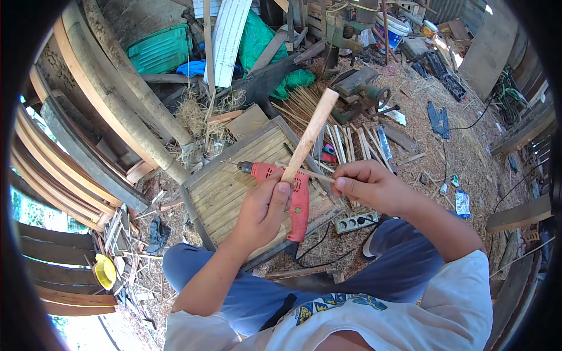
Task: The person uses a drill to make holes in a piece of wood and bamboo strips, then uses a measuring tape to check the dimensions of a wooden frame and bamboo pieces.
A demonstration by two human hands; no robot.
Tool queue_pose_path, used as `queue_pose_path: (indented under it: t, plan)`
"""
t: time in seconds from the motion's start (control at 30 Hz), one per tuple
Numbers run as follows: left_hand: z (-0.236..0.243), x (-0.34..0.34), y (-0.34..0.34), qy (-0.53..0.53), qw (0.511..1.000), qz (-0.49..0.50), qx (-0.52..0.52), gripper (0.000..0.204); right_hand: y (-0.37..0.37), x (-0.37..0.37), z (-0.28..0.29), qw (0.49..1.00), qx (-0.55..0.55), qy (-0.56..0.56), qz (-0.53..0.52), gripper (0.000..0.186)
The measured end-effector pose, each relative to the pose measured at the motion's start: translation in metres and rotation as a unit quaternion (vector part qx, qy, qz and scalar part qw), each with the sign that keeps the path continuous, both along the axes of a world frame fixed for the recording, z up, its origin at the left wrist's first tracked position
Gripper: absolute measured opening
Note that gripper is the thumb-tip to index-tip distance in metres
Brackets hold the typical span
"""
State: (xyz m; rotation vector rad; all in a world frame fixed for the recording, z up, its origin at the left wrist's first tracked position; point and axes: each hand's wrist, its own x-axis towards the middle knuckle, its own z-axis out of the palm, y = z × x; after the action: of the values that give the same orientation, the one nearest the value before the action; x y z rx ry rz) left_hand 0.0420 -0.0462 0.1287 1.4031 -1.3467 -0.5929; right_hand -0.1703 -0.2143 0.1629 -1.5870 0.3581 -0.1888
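My left hand point(266, 205) is closed round the lower end of a pale flat wooden stick point(314, 126), which slants up and away from me. My right hand point(366, 184) pinches a thinner strip of wood point(318, 176) that runs leftward behind the stick; whether the two pieces touch is hard to tell. Behind and below my hands a red corded drill point(298, 215) lies on a slatted wooden board point(222, 207) with a darker frame, its bit toward the left. Its middle is partly hidden by my left hand and the stick.
Wood strips point(348, 137), a power strip point(356, 223) and a green vise-like metal tool point(357, 85) lie beyond and to the right on shaving-covered ground. Curved timbers point(96, 90) line the left, near a yellow hard plastic item point(104, 270). Cables point(468, 126) cross the right side.
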Motion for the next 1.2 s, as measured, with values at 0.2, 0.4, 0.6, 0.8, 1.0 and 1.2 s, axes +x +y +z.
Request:
queue_pose_path:
  t: [0.2, 0.4, 0.6, 0.8, 1.0, 1.2]
  plan:
    - [0.007, -0.013, 0.001, 0.094, 0.994, -0.005, 0.057, 0.031, 0.009, 0.003, -0.013, 0.853, -0.490, -0.100, -0.150, 0.010]
    - [-0.001, -0.030, 0.004, 0.258, 0.961, -0.006, 0.096, 0.031, 0.010, 0.006, -0.011, 0.751, -0.624, -0.127, -0.175, 0.014]
    - [0.003, -0.017, 0.003, 0.155, 0.985, 0.013, 0.079, 0.032, 0.001, 0.013, -0.040, 0.980, -0.088, -0.160, -0.075, 0.020]
    - [0.021, 0.007, 0.005, -0.092, 0.993, -0.062, 0.035, 0.037, 0.000, -0.002, -0.010, 0.955, 0.286, 0.033, 0.071, 0.034]
    - [0.020, 0.002, 0.005, -0.057, 0.997, -0.042, 0.043, 0.018, -0.004, -0.003, -0.013, 0.988, 0.145, -0.005, 0.061, 0.036]
    - [0.022, 0.003, 0.005, -0.129, 0.988, -0.083, -0.013, 0.011, -0.012, -0.008, -0.026, 0.976, 0.172, -0.001, 0.134, 0.034]
